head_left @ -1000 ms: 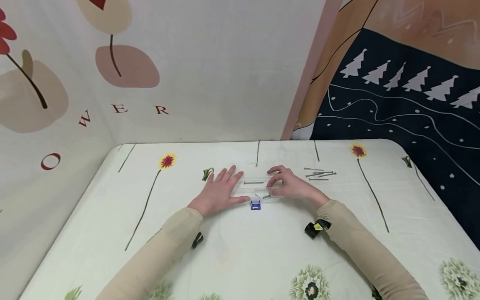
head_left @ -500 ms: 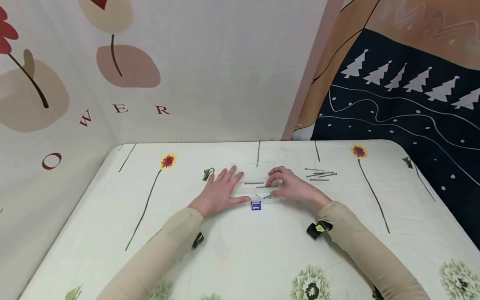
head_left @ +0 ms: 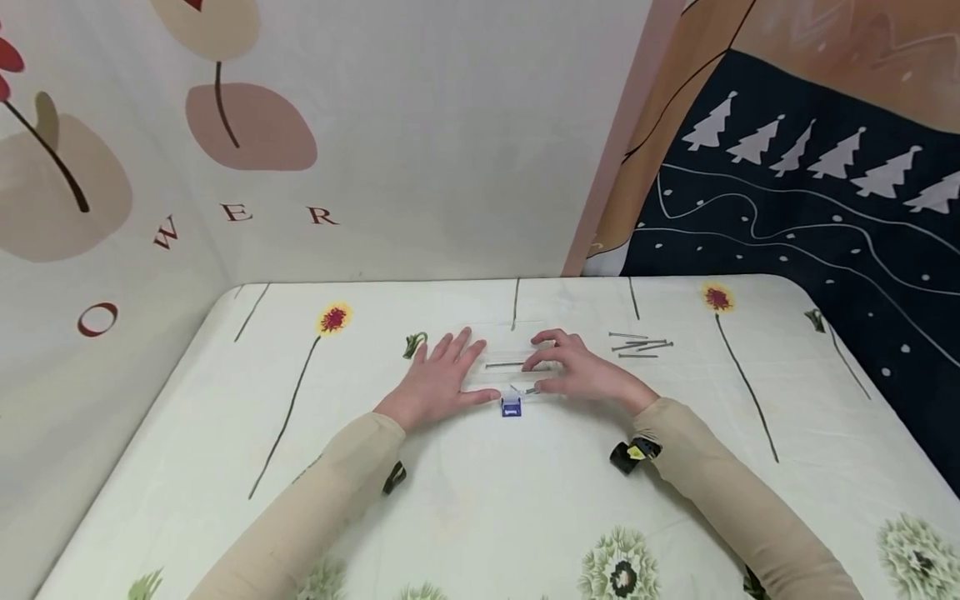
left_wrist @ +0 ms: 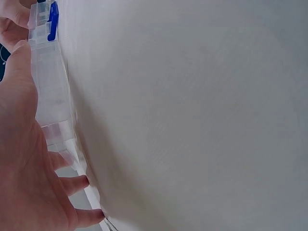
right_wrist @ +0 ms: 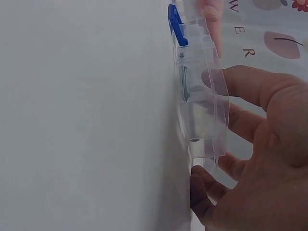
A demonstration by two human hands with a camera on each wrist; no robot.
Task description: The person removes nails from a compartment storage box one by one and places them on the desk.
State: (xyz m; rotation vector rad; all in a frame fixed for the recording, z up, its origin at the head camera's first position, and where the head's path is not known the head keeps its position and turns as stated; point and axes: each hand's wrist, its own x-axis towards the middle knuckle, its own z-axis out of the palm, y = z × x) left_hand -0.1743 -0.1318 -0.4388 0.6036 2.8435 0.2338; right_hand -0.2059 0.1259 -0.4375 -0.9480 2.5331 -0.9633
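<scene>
A clear plastic compartment box point(head_left: 480, 385) with a blue latch point(head_left: 511, 407) sits on the table, lid raised behind it. My left hand point(head_left: 435, 383) spreads over its left side, thumb near the latch. My right hand point(head_left: 581, 373) reaches in from the right with bent fingers; its index fingertip is right at a thin nail point(head_left: 542, 372) in the box, and the thumb stays apart from it. Another nail point(head_left: 502, 364) lies in the compartment behind. In the right wrist view, small metal pieces point(right_wrist: 184, 84) show through the front wall, and part of the right thumb shows through clear plastic.
To the right of the box lies a loose pile of several nails point(head_left: 639, 344). A white cloth point(head_left: 480, 517) printed with flowers covers the table. Patterned fabric hangs behind the far edge.
The nail by my right fingers came into view half a second ago and is now partly covered. My right fingertips shifted slightly left over the box. The left hand stayed in place.
</scene>
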